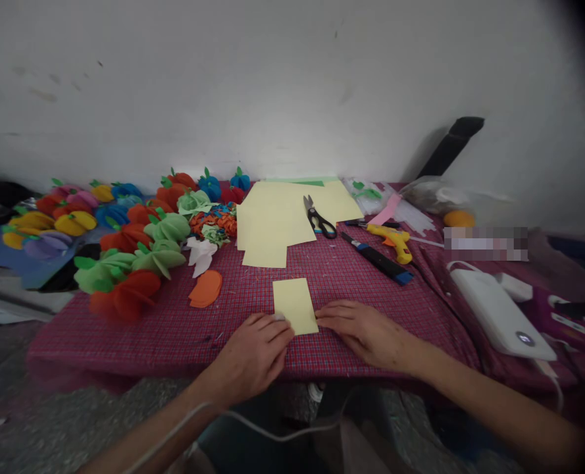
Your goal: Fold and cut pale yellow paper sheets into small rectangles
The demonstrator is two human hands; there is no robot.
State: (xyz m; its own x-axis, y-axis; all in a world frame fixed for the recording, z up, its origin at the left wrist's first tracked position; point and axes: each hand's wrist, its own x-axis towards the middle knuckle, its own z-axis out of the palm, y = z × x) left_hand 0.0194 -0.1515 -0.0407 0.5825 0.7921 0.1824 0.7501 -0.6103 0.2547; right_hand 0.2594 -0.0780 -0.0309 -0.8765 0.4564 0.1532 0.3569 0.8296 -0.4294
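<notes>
A small pale yellow sheet of paper (296, 304) lies on the checked cloth near the table's front edge. My left hand (255, 349) is at its lower left corner, fingers drawn together and overlapping the paper there. On the opposite side, my right hand (364, 332) rests low on the cloth with fingers stretched out, fingertips touching the sheet's right edge. Beyond it, larger yellow sheets (267, 217) are spread out, with black-handled scissors (319, 218) lying on them. A blue and black utility knife (378, 257) and a yellow glue gun (393, 240) lie farther right.
Several colourful paper pumpkins (124, 240) crowd the left side, near paper scraps (216, 224) and orange paper ovals (206, 288). At the right are a white power bank (499, 313), cables and a purple power strip (563, 316). A wall (292, 85) stands behind the table (174, 342).
</notes>
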